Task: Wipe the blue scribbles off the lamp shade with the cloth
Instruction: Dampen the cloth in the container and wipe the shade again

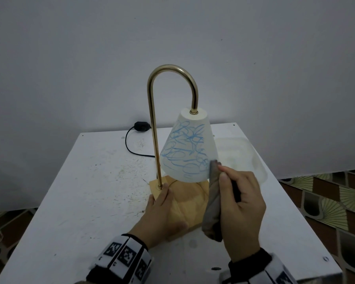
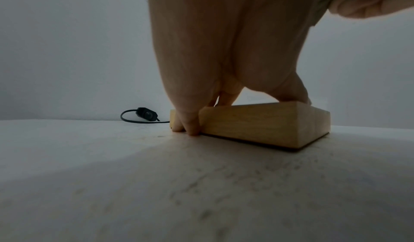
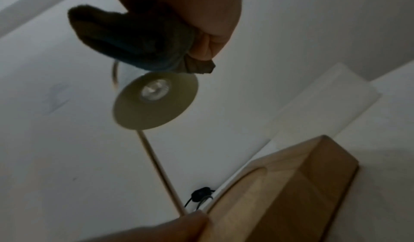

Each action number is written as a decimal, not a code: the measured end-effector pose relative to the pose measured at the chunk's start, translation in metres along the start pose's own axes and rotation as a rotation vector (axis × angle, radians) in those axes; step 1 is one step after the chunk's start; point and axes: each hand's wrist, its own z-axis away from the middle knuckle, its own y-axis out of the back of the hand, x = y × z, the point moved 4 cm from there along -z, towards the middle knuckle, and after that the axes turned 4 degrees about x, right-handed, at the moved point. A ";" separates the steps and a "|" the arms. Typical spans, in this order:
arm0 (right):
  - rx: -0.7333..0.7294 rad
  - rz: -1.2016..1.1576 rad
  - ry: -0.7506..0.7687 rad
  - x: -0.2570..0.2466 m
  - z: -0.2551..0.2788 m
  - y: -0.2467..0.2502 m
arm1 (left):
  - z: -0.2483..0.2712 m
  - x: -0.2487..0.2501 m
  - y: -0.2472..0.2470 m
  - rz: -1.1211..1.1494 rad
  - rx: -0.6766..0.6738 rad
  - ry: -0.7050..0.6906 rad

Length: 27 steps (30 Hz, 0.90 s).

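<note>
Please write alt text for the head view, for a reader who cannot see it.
The right hand holds a grey cloth at the lower edge of a white shade covered in blue scribbles. The left hand rests on the lamp's wooden base on a table.

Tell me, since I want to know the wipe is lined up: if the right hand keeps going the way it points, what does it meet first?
Most likely the lamp shade: the cloth in the right hand leads, its tip near the shade's lower right edge. Depth is unclear.
</note>
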 end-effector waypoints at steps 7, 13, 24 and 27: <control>-0.057 -0.034 -0.119 0.013 -0.047 -0.008 | 0.005 0.007 0.005 -0.010 -0.003 0.008; -0.131 -0.144 -0.067 -0.008 -0.064 -0.016 | 0.011 0.017 0.012 -0.053 -0.025 0.035; -0.342 -0.109 -0.305 0.027 -0.081 -0.016 | 0.003 0.004 0.002 -0.008 -0.007 -0.007; -0.494 -0.115 -0.381 0.025 -0.103 -0.026 | 0.004 0.006 0.003 0.002 -0.004 0.003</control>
